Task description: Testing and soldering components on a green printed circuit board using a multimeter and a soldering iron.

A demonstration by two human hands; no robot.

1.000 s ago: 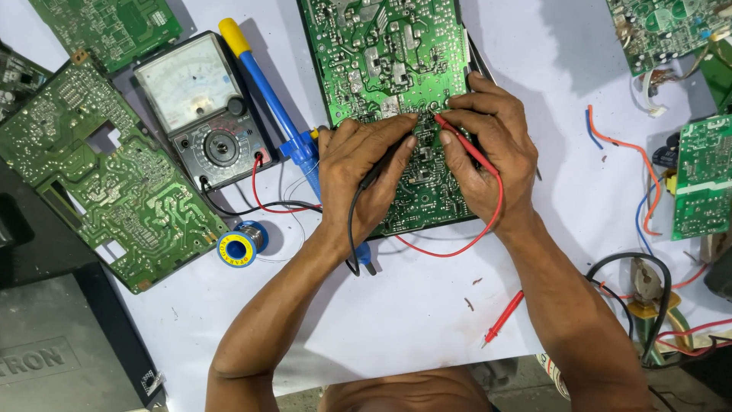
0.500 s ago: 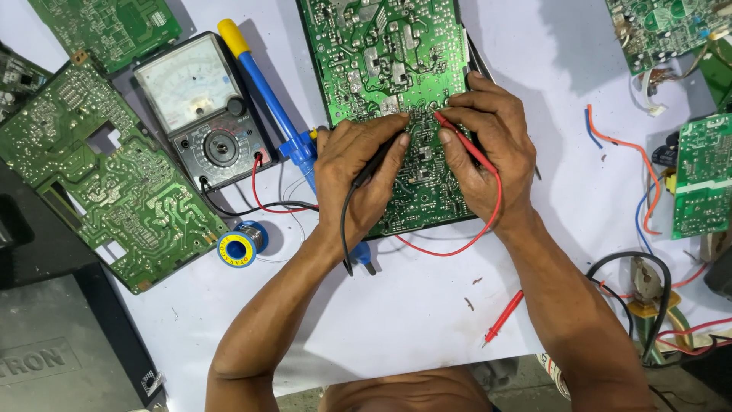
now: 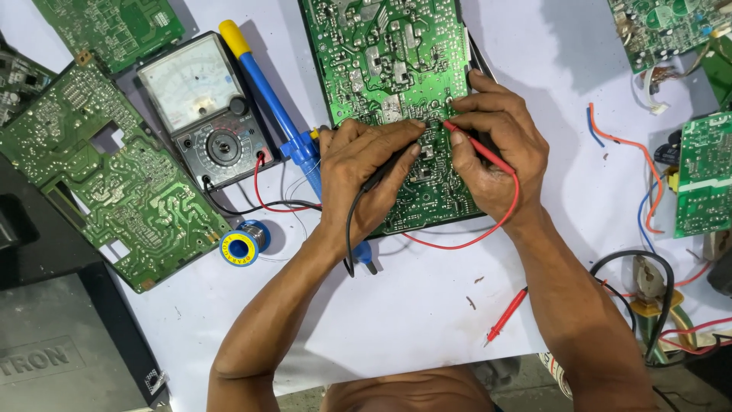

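Note:
A large green circuit board lies solder side up on the white table. My left hand rests on its lower part and pinches a black test probe, tip on the board. My right hand holds a red test probe, its tip touching the board close to the black one. Red and black leads run left to an analog multimeter with a white dial face.
A blue soldering tool with yellow cap lies between meter and board. A solder spool sits below the meter. More green boards lie at left and right. A loose red probe and tangled wires lie at lower right.
Both hands have crept slightly up the board, and the probe tips sit a little higher and closer together. Nothing else has moved.

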